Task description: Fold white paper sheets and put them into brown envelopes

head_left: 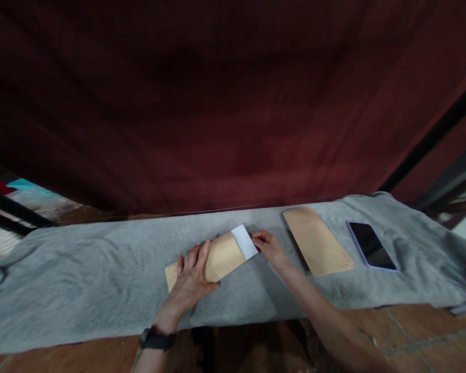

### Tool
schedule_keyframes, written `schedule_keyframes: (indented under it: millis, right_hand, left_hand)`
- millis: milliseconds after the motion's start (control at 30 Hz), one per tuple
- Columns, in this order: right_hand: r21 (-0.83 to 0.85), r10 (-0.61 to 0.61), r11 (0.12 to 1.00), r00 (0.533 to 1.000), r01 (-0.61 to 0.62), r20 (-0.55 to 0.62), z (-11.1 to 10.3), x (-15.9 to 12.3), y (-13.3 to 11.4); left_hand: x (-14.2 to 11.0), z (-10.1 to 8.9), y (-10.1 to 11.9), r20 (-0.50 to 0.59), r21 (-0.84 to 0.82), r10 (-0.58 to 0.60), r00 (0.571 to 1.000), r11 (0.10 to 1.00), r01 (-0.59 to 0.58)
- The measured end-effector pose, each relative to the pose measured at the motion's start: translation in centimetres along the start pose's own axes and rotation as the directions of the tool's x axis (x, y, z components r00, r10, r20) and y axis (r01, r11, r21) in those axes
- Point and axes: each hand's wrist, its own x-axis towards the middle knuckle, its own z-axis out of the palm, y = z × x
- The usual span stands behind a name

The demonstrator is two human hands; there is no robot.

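A tan paper envelope (225, 255) lies at a slant on the grey cloth, and a white paper (245, 242) sticks out of its right end. Across the envelope's left part rests my left hand (192, 274), its fingers at the upper edge and its thumb at the lower edge, gripping it. At the outer edge of the white paper, my right hand (267, 246) has its fingertips pinched together. The exact contact of those fingertips with the paper is small and hard to make out.
To the right lies a stack of tan envelopes (318, 241), and beyond it a dark-screened phone (372, 246) with a purple edge. Grey cloth (85, 280) covers the narrow surface. A dark red curtain (233, 129) hangs behind it; tiled floor (419, 331) shows in front.
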Motion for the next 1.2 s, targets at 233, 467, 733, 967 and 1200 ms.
schedule_keyframes:
  millis: [233,467,733,967,1200]
  right_hand:
    - [-0.095,-0.046,0.994,0.999,0.047,0.016,1.2,0.0,1.3]
    - [-0.162,-0.015,0.986,0.996,0.029,0.085,1.8,-0.2,2.0]
    - [-0.229,-0.023,0.973,0.998,0.036,0.056,2.3,0.1,2.6]
    - [-0.219,-0.032,0.975,0.999,0.035,0.02,2.8,0.3,3.4]
    - [-0.151,0.017,0.989,0.998,-0.007,0.061,3.1,0.2,2.9]
  left_hand:
    - [0.1,0.3,0.2,0.003,0.01,0.031,1.0,0.999,-0.031]
    - [0.3,0.6,0.5,0.002,0.019,0.067,0.998,0.998,-0.067]
    - [0.4,0.6,0.4,-0.022,0.015,0.115,0.993,0.993,-0.114]
    - [0.5,0.7,0.3,-0.012,0.023,0.119,0.993,0.993,-0.118]
    - [0.6,0.6,0.2,-0.001,0.028,0.123,0.992,0.992,-0.123]
